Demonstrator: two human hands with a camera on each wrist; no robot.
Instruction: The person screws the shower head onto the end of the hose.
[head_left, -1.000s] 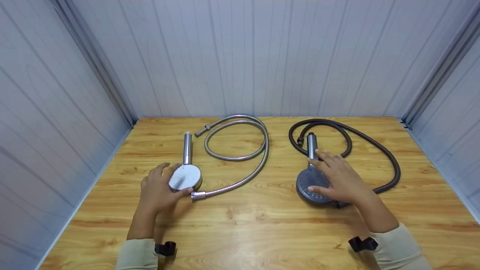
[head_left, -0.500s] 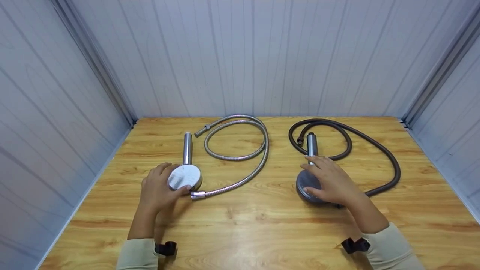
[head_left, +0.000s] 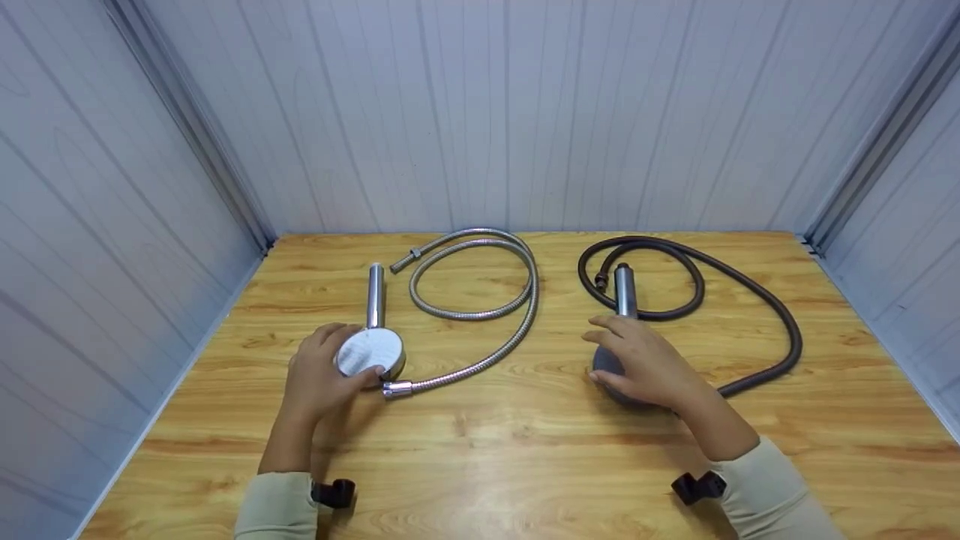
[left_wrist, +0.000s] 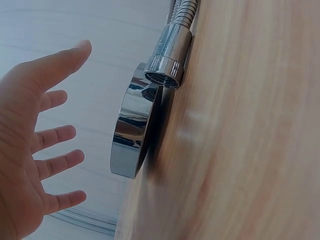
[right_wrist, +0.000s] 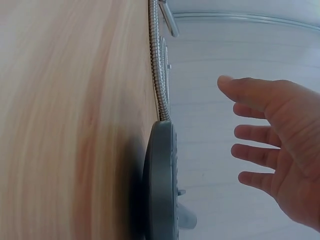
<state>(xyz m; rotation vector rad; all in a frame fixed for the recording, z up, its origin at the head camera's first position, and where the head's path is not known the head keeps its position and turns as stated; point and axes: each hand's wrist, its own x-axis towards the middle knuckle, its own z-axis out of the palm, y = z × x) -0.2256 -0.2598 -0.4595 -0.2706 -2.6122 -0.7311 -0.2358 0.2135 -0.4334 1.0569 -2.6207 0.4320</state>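
Observation:
A chrome shower head (head_left: 370, 353) lies on the wooden table, its handle pointing away. My left hand (head_left: 320, 375) hovers just above its left side with fingers spread; the left wrist view shows a gap between them. Right of that shower head lies a silver shower hose (head_left: 534, 289), its chrome end fitting (left_wrist: 167, 57) close to the head's rim. A dark grey shower head (right_wrist: 162, 180) rests on the right, partly hidden in the head view by my right hand (head_left: 649, 364). That hand is held above it, fingers loosely extended, holding nothing. Behind it a dark brown shower hose (head_left: 780, 307) lies coiled.
The wooden table (head_left: 480, 465) meets a white panelled wall (head_left: 480, 120) at the back. More panels stand at the left (head_left: 90, 285) and right. The loose ends of both hoses lie near the table's back.
My right hand has moved left over the dark grey shower head, covering more of it. The left hand stays almost in place. Both shower heads and hoses lie where they were.

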